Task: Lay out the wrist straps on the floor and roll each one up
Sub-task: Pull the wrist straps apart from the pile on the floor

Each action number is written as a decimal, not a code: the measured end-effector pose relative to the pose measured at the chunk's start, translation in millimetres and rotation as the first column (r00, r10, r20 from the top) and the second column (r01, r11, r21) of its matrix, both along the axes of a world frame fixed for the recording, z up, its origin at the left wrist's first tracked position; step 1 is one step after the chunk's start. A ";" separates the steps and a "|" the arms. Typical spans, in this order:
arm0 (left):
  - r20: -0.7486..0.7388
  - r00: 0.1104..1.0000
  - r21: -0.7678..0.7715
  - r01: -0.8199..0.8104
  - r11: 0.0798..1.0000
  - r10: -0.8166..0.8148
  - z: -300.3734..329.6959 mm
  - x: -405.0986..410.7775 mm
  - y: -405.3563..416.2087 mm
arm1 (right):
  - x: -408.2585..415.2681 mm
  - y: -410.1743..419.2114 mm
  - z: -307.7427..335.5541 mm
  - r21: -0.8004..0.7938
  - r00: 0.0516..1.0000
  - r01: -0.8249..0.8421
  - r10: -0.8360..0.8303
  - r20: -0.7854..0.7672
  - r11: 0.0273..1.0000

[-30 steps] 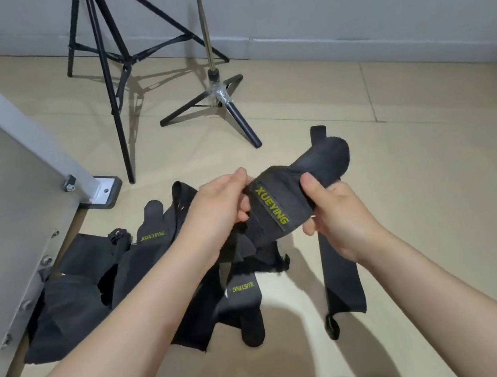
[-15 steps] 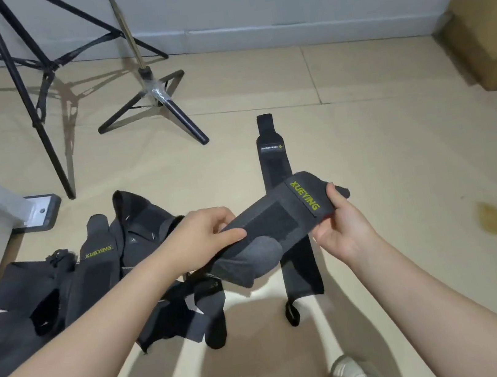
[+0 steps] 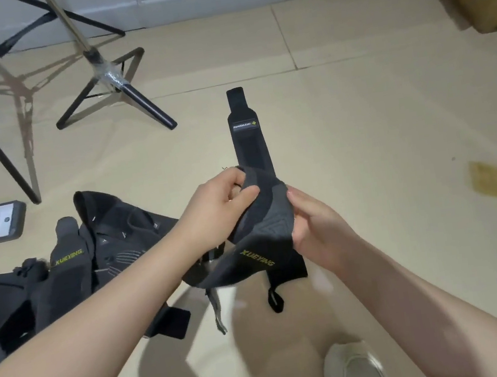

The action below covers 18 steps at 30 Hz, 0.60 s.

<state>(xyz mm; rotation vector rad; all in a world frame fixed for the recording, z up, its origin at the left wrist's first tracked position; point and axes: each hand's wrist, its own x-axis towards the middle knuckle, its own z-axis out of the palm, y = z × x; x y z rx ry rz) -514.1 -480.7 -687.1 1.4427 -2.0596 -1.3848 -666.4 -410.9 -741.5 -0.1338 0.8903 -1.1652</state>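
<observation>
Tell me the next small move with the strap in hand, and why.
Probably lower the held strap to the bare floor right of the flat strap and spread it out. Both the left hand and right hand hold it crumpled in the air, and only one strap lies flat.

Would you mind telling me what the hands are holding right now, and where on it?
Both hold one black XUEYING wrist strap: left hand pinches its upper end, right hand its right edge.
</observation>
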 end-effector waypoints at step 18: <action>-0.131 0.986 0.036 -0.094 0.995 0.098 -35.7 77.4 28.2 | 49.7 -45.7 12.5 0.145 0.994 0.101 -0.106 0.031 0.984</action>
